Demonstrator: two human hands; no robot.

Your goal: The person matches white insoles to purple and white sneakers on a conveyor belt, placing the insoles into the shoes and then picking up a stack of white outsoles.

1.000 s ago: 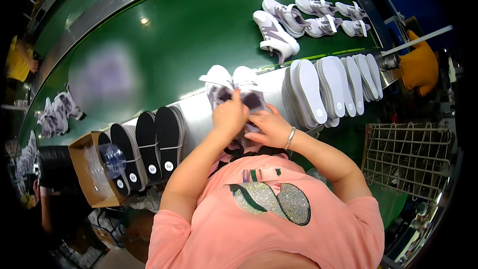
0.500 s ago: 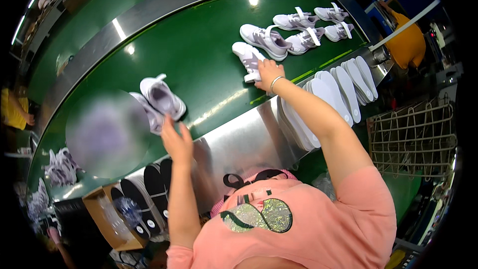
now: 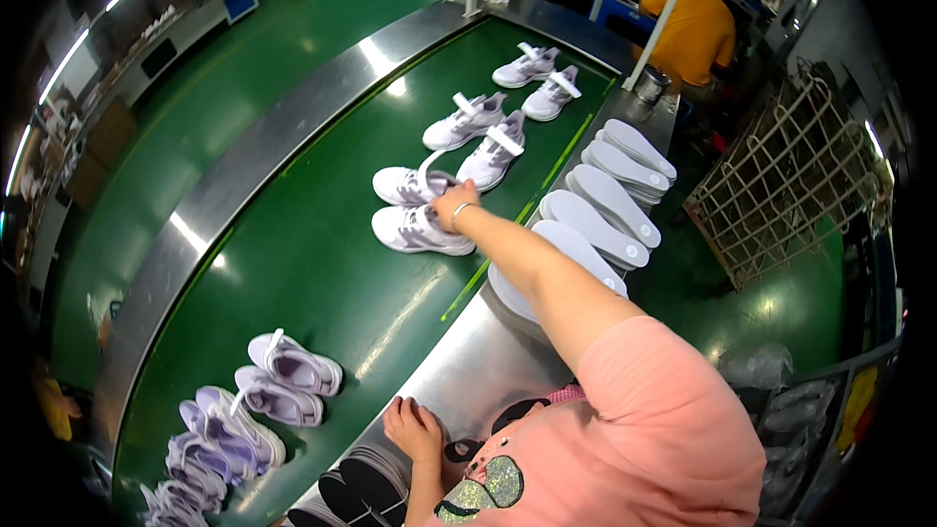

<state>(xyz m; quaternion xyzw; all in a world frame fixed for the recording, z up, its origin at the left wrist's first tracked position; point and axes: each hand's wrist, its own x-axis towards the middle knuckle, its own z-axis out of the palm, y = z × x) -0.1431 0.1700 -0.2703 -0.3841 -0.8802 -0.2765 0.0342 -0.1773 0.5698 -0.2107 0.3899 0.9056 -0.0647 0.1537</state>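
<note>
One long green worktop (image 3: 322, 273) runs under the grip and away on both sides, its metal ledge (image 3: 488, 346) lying nearer the body than the right hand (image 3: 454, 207). Wire crate (image 3: 781, 181) well off to the right of that hand. White insoles (image 3: 576, 254) in overlapping stacks on the ledge, just to the right of the grip and running on past it. Lavender-white shoes (image 3: 229, 434) bunched well to its left and nearer the body. Two strapped pairs (image 3: 491, 151) stand beyond the hand, to the right. At the hand itself: two white shoes side by side on the worktop, soles down, toes pointing left, heels right. Near shoe (image 3: 402, 229) has its long axis nearly crosswise, heel end slightly closer to the body; far shoe (image 3: 398, 185) lies about parallel, just beyond it. Right hand's fingers are bent at the heel-end openings, touching the near shoe; cannot tell whether they pinch it. Left hand (image 3: 412, 426), well back toward the body, rests empty on the ledge, fingers loosely apart. Silver bangle (image 3: 461, 217) circles the right wrist.
</note>
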